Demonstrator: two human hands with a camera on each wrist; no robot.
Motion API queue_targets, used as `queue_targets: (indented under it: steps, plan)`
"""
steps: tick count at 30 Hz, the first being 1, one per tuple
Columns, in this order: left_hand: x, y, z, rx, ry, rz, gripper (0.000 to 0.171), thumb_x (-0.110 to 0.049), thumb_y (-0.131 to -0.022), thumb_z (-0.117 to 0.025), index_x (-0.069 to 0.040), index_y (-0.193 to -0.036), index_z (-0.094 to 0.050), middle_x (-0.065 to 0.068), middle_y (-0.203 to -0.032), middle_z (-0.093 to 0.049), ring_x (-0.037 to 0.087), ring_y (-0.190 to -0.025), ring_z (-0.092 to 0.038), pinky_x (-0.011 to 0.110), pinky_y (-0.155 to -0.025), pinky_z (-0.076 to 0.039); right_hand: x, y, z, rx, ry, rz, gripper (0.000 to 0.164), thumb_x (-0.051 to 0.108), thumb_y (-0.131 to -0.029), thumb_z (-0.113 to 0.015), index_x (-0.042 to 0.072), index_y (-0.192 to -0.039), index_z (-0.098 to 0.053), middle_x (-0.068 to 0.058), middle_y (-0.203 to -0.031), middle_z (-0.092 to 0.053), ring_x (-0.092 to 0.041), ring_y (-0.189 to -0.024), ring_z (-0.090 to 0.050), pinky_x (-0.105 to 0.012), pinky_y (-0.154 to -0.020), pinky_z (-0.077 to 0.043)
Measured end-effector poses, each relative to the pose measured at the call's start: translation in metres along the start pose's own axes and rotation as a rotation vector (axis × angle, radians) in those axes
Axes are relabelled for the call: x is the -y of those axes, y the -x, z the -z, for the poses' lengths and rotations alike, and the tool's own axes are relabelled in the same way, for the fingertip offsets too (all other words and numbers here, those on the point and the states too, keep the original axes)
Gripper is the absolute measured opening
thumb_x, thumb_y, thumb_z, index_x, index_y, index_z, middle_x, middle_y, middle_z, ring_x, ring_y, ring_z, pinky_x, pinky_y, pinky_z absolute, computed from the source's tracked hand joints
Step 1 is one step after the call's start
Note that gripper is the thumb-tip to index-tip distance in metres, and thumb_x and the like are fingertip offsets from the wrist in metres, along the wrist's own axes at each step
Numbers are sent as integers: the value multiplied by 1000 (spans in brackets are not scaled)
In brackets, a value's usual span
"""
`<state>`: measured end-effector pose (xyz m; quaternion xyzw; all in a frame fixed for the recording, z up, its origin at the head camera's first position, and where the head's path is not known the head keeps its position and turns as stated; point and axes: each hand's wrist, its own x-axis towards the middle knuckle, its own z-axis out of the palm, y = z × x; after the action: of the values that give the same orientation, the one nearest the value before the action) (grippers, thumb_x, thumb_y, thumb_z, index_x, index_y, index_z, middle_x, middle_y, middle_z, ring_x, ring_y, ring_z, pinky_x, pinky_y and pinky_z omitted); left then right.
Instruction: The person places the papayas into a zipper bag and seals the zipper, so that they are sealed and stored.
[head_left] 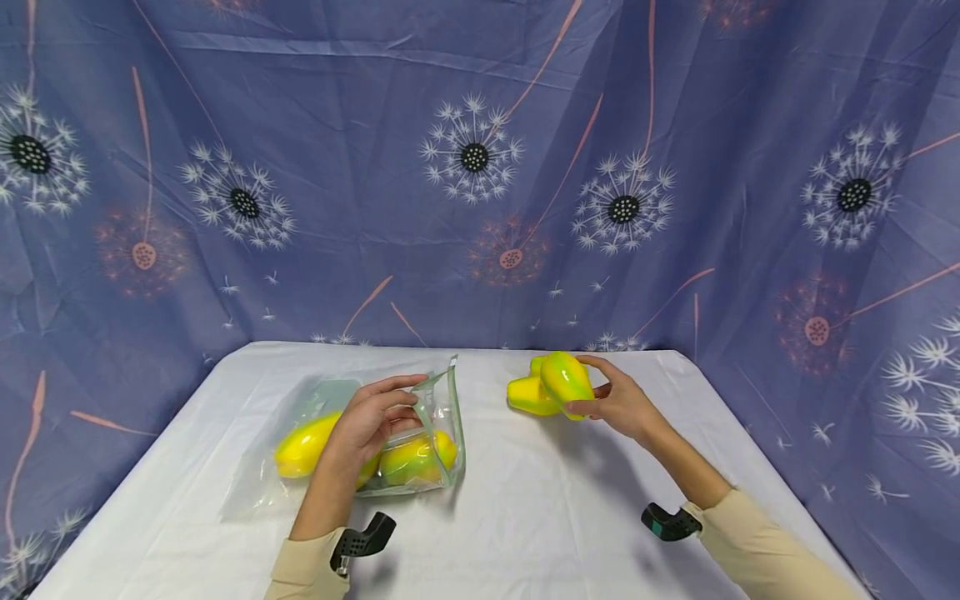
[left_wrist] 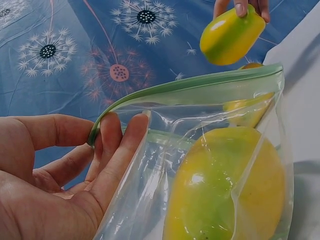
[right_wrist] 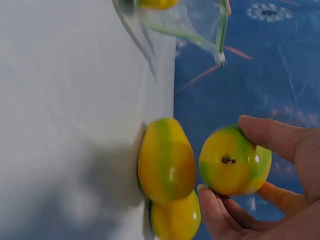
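Observation:
My left hand pinches the green-edged rim of a clear zip bag, holding its mouth up and apart. Inside the bag are yellow-green papayas: one papaya lies close to the mouth, another papaya farther left, partly hidden by my forearm. Over on the right, my right hand grips a papaya between thumb and fingers, lifted off the table. Beside it two more papayas sit on the cloth, a nearer papaya and a second papaya that it partly covers in the right wrist view.
A white cloth covers the table, whose back edge meets a blue dandelion-print curtain. The curtain also hangs along both sides. Black wrist mounts stick out from the beige sleeves.

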<state>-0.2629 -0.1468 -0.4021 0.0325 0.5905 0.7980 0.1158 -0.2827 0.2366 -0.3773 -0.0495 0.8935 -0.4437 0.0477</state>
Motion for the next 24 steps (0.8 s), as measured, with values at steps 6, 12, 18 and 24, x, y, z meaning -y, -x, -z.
queue_targets:
  steps: [6, 12, 18, 24]
  plan:
    - [0, 0, 0, -3, 9, -5, 45, 3, -99, -54, 7, -143, -53, 9, -113, -58, 17, -70, -66, 28, -72, -62, 10, -1, -20, 41, -25, 39, 86, 23, -81, -86, 17, -154, -42, -21, -121, -63, -22, -93, -64, -34, -76, -60]
    - [1, 0, 1, 8, 10, -11, 44, 3, -99, -54, 8, -142, -53, 7, -103, -60, 16, -69, -65, 27, -72, -62, 23, -2, -41, 58, -25, 55, 84, 24, -78, -88, 20, -151, -47, -18, -131, -58, -25, -99, -63, -32, -76, -57]
    - [1, 0, 1, -1, 1, -11, 44, 3, -99, -53, 8, -143, -52, 10, -117, -56, 16, -70, -65, 28, -73, -62, 32, 0, -60, 83, -45, 78, 85, 22, -75, -90, 21, -150, -50, -15, -113, -67, -23, -96, -64, -32, -75, -55]
    - [1, -1, 1, -10, 10, -8, 45, 3, -98, -54, 7, -143, -52, 12, -124, -54, 16, -70, -65, 28, -73, -62, 42, 2, -73, 94, -70, 77, 78, 23, -74, -91, 23, -144, -55, -9, -107, -68, -20, -94, -63, -32, -76, -56]
